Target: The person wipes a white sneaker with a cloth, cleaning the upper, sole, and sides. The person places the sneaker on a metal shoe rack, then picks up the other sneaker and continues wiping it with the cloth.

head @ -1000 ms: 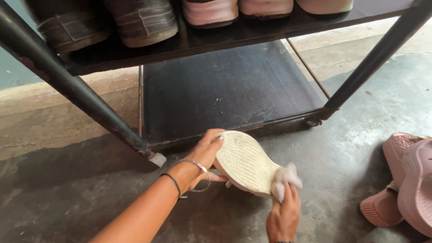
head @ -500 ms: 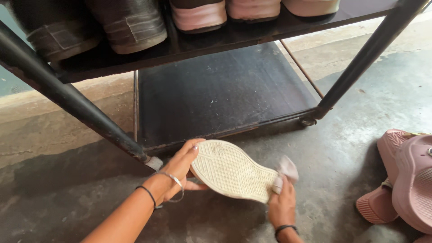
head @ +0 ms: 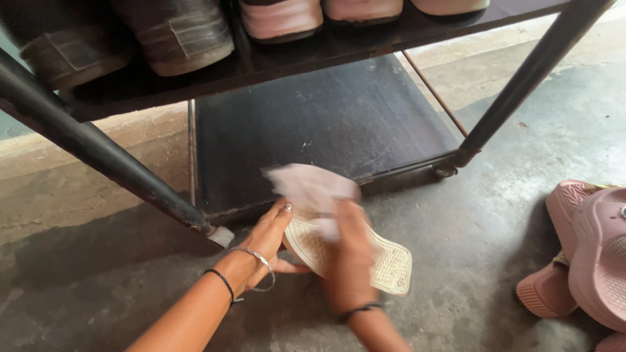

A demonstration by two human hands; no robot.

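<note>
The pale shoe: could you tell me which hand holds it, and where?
The left hand holds the pale shoe at one end; the right hand presses a cloth on its sole.

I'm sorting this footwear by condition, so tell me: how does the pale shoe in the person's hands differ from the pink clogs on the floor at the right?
The pale shoe is held sole-up by the left hand, while the pink clogs lie untouched on the concrete. The shoe's sole is cream, thin and flat; the clogs are pink and chunky. The right hand presses a cloth to the shoe; nothing touches the clogs. Both show ridged soles.
</note>
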